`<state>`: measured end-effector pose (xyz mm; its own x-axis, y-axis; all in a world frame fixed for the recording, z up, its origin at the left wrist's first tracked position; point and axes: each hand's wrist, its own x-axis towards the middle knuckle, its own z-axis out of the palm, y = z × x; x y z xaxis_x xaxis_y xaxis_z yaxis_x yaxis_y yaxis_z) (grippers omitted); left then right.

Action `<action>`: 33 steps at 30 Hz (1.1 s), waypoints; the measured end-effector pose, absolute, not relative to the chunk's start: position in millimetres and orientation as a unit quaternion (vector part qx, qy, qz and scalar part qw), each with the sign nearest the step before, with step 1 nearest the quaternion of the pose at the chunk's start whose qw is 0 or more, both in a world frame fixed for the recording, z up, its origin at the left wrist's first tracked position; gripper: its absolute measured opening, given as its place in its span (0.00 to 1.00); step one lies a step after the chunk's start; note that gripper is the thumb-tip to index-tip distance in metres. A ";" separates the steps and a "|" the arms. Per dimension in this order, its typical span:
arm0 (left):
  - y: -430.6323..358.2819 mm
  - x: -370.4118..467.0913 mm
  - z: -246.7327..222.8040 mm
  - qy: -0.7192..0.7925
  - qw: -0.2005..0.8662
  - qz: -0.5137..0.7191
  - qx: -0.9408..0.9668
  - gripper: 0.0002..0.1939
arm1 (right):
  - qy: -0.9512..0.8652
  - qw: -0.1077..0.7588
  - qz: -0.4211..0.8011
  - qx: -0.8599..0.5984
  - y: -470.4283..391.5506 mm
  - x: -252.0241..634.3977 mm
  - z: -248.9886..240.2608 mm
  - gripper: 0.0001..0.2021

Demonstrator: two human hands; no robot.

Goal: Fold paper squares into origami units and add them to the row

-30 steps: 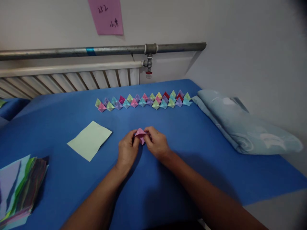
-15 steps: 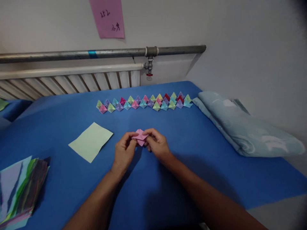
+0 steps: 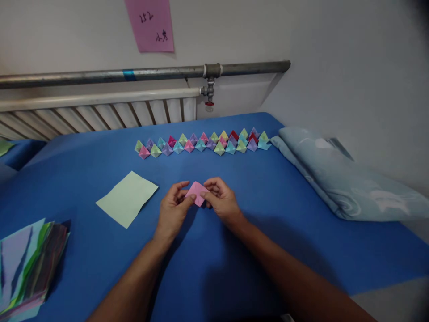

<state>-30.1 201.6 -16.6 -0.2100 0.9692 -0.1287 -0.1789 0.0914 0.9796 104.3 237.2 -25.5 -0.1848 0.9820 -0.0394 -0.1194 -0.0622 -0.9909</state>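
A small pink folded paper [image 3: 197, 192], diamond-shaped with creases on its face, is held between my two hands above the blue surface. My left hand [image 3: 173, 208] pinches its left corner, the thumb lying on the near face. On the other side, my right hand [image 3: 224, 200] grips the right corner with thumb in front and fingers behind. The fingertips behind the paper are partly hidden. Left of my hands lies a pale green paper sheet [image 3: 127, 199]. Beyond them, several folded paper pieces [image 3: 200, 144] in many colours stand in close rows.
A stack of coloured paper [image 3: 30, 268] lies at the near left. To the right, a folded light-blue cloth [image 3: 338, 174] rests against the wall. Along the back run a white radiator [image 3: 117, 114] and a metal pipe [image 3: 161, 74]. A pink note [image 3: 150, 27] hangs above.
The pink paper has gone from a spread shape with side points to a flatter diamond. My thumbs have moved down onto its front, and the left fingers have lifted away from its top.
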 end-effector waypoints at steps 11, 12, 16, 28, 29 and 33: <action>204.1 -35.4 -12.8 0.562 0.522 0.536 0.352 0.12 | -0.530 0.435 0.594 -0.421 237.2 108.5 -25.4 0.09; 203.9 -35.6 -13.3 0.561 0.523 0.535 0.354 0.12 | -0.531 0.433 0.593 -0.422 237.5 108.8 -25.4 0.09; 203.5 -36.7 -17.0 0.549 0.535 0.530 0.364 0.11 | -0.514 0.421 0.614 -0.425 238.7 109.1 -26.7 0.10; 203.2 -37.5 -17.5 0.556 0.537 0.498 0.393 0.12 | -0.495 0.406 0.631 -0.439 237.1 108.2 -19.8 0.11; 202.8 -37.8 -17.7 0.557 0.533 0.493 0.403 0.12 | -0.502 0.406 0.623 -0.440 237.0 108.2 -19.9 0.11; 201.7 -39.1 -17.6 0.563 0.520 0.458 0.452 0.12 | -0.546 0.401 0.583 -0.449 235.9 109.5 -22.3 0.08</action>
